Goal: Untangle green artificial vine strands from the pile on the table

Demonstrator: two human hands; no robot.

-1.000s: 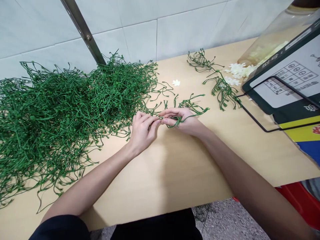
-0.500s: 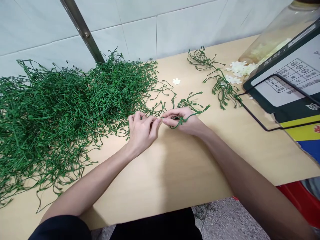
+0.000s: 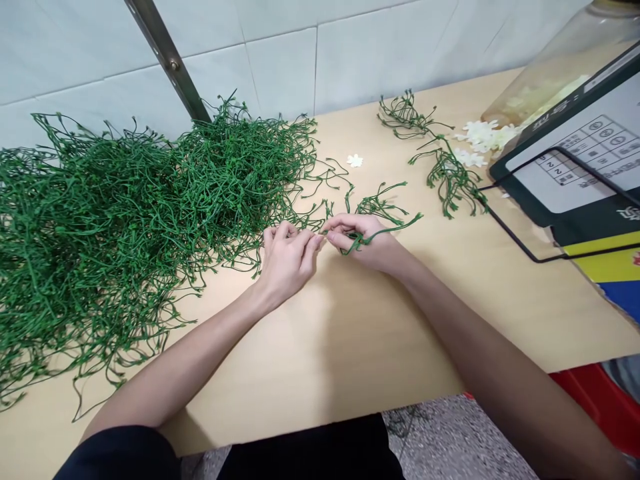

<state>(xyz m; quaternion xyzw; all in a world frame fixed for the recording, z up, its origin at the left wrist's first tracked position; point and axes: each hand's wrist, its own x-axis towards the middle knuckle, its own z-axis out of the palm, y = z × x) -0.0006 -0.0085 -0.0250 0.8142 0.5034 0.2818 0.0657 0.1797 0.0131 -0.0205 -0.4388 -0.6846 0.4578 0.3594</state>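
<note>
Your right hand (image 3: 377, 250) holds a green sprig (image 3: 357, 241), with its thin arms poking out past your palm and wrist. Your left hand (image 3: 287, 257) is bent in, its finger and thumb meeting right at your right fingertips. I can't tell for sure what it pinches, because that spot is tiny and partly hidden.

The big green pile (image 3: 150, 207) sits just past your left hand and off to its left. Its loose ends come close to your fingers, so one could hook the sprig and tug it, if you swing left. If your pinch is weak, the thin stem could slip out.

Beyond your right hand lie a small white flower (image 3: 355, 160) and, farther right, another sprig (image 3: 447, 173). A black wire frame (image 3: 510, 229) blocks wide moves that way. The table (image 3: 390, 347) has open room below both hands, up to its front edge.
</note>
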